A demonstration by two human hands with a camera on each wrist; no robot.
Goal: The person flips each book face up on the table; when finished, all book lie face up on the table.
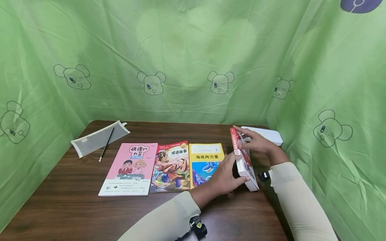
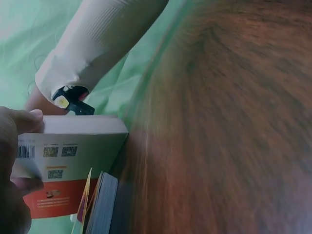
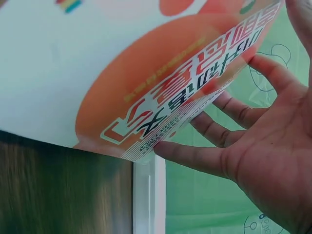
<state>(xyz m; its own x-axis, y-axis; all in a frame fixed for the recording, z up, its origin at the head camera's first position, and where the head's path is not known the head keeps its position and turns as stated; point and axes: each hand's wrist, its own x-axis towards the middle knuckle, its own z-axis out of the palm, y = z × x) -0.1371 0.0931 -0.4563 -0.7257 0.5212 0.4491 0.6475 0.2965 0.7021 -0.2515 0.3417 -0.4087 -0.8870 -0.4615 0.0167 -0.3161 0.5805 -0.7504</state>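
Note:
A thick book (image 1: pixel 240 166) with a red-and-white spine stands tilted at the table's right side. My left hand (image 1: pixel 224 175) grips its near part, the thumb laid over the page-block edge. In the left wrist view its back cover (image 2: pixel 87 158) shows QR codes, a barcode and a red band. My right hand (image 1: pixel 260 143) holds the far end, fingertips along the cover's edge and spine. The right wrist view shows the book's white and orange front cover (image 3: pixel 53 83) close up. Just left of the left hand lies a yellow book (image 1: pixel 206 157), partly covered by that hand.
An illustrated red-topped book (image 1: pixel 170 167) and a pink book (image 1: pixel 132 164) lie left of the yellow one. A mesh pouch (image 1: pixel 90 144) and a pencil (image 1: pixel 107 144) are at the back left. A white case (image 1: pixel 268 135) sits behind the right hand. Green curtain (image 1: pixel 187 50) surrounds the table.

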